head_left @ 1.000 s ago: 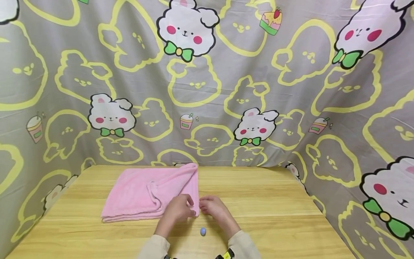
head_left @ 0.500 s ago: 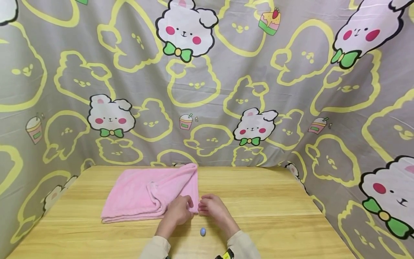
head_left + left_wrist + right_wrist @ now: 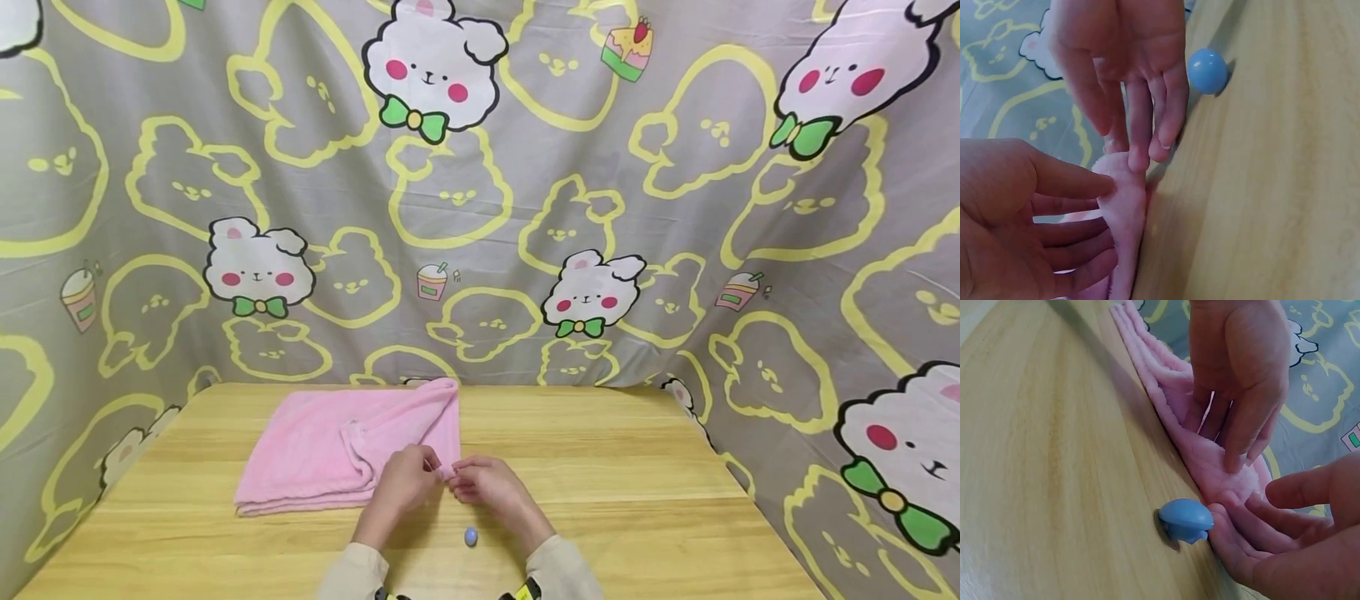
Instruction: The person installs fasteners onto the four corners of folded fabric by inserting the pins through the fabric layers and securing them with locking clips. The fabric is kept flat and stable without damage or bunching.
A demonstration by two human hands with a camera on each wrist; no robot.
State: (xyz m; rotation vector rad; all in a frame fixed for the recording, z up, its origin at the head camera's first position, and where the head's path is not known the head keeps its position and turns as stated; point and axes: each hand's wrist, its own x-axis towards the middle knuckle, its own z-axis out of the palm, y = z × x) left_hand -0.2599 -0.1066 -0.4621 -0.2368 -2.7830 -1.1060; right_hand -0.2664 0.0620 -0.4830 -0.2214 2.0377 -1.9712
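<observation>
A folded pink fleece cloth (image 3: 315, 450) lies on the table's left half. Its near right corner is lifted between my two hands. My left hand (image 3: 408, 483) pinches that corner, thumb on the face and fingers behind, as the left wrist view shows. Opposite it, my right hand (image 3: 495, 492) touches the corner with its fingertips, the thumb standing apart. Close below the hands sits a small blue rounded piece (image 3: 471, 536). In the right wrist view the blue piece (image 3: 1186, 520) has a domed top and a notched part underneath; its kind is unclear.
The wooden table (image 3: 637, 517) extends on both sides of the hands. A grey curtain (image 3: 487, 192) with cartoon rabbits and yellow outlines hangs behind the table and along both sides.
The cloth's near right corner has been raised and drawn back from the table's near side. My right hand has moved slightly left to touch it. The blue piece stays put.
</observation>
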